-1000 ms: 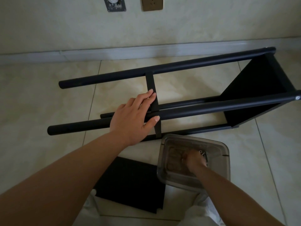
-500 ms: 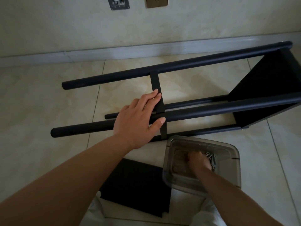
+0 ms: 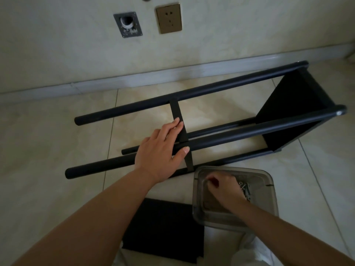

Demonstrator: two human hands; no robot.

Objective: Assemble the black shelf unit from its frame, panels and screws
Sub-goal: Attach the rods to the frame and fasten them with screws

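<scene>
While the black metal shelf frame point(image 3: 221, 138) lies on its side on the pale tiled floor point(image 3: 48, 150), the person works from above it, one hand on the frame and one in the parts tub.

Left hand point(image 3: 160, 152): palm down on the nearer upper tube, fingers point(image 3: 173, 127) straight and reaching to the flat black cross strap point(image 3: 177, 114), thumb laid along the tube. A steadying press rather than a grip.

Right hand point(image 3: 223, 191): down inside the clear square plastic tub point(image 3: 269, 206), fingers curled as if picking. Whether they hold anything cannot be told; the fingertips are hidden. A small heap of silver screws point(image 3: 245, 189) lies just beside the hand, against the tub's right side.

One black panel point(image 3: 294, 112) is already seated at the frame's far right end. A second loose black flat panel point(image 3: 163, 231) lies on the floor near the person, left of the tub and partly under the left forearm.

Step in hand, as judged: fetching a screw for the next fixing.

Notes on doing it well:
- Take a single screw, pinched by its shank, so it can be presented head-out without re-gripping.
- Keep the left hand's weight on the tube; a frame lying on round tubes looks likely to roll.
- Bring the loose panel into place before offering the screw.
- Start the thread by hand, straight, before tightening.

Risk: the low light makes small holes hard to find.
</scene>
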